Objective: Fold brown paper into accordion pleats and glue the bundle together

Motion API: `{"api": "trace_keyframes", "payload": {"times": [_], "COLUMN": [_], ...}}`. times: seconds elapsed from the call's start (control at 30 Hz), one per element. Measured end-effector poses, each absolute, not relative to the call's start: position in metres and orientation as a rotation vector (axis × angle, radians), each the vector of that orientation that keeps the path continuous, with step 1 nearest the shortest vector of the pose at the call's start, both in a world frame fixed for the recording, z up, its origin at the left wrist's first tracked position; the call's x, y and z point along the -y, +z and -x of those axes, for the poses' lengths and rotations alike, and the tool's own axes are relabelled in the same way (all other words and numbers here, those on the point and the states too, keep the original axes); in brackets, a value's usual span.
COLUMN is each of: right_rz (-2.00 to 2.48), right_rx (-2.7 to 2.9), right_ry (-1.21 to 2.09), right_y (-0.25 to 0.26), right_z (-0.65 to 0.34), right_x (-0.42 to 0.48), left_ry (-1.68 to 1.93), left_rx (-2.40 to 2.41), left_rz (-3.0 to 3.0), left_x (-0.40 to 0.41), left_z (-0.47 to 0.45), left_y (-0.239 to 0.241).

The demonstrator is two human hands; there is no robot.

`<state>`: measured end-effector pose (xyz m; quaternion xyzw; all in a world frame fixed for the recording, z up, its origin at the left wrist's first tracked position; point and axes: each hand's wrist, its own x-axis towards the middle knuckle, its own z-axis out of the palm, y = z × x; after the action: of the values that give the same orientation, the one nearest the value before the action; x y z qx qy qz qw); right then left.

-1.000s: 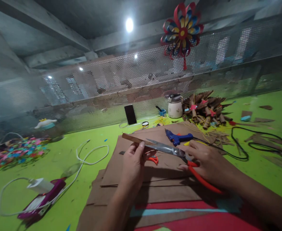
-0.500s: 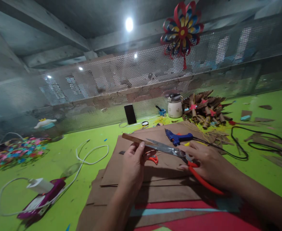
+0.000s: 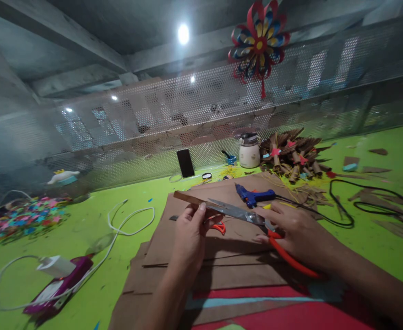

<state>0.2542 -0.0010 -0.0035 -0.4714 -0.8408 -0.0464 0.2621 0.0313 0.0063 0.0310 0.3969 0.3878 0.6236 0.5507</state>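
Observation:
Between the thumb and fingers of my left hand (image 3: 193, 231) is a narrow brown paper strip (image 3: 186, 198), its free end pointing up and left. My right hand (image 3: 287, 227) grips large scissors (image 3: 237, 211) with red handles (image 3: 296, 259). The blades point left and lie against the strip near my left fingertips; whether they have cut into it I cannot tell. Both hands are above stacked brown paper sheets (image 3: 160, 243). Behind my left hand a second pair of scissors with orange handles (image 3: 219, 228) lies partly hidden. A blue glue gun (image 3: 256, 196) rests on the sheets beyond the blades.
Rolled brown paper pieces (image 3: 294, 156) are heaped at the back right beside a white jar (image 3: 249, 153). The glue gun's black cord (image 3: 339, 224) loops right. A purple power strip (image 3: 62, 286) with a white cable lies left, near colourful paper stars (image 3: 33, 215). Red paper (image 3: 273, 316) lies in front.
The view has shifted very slightly. Both hands, the strip and the scissors keep nearly the same positions.

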Motion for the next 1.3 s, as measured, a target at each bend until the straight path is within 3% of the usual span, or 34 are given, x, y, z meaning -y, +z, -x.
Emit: {"api": "trace_keyframes", "payload": {"times": [0.93,1.3], "right_rz": [1.251,1.321], "right_rx": [2.307,2.319], "right_ry": [-0.209,-0.063], "right_y": [-0.0044,-0.0013], "right_z": [-0.2572,-0.2543], "right_x": [0.0,0.0014], "left_ry": [1.476,1.469], "left_rx": [-0.91,-0.89], "left_rz": [-0.946,-0.978], "left_x": [-0.008,-0.0098], "left_z": [-0.0312,-0.0296], "left_y": [0.0296,0.0261]}}
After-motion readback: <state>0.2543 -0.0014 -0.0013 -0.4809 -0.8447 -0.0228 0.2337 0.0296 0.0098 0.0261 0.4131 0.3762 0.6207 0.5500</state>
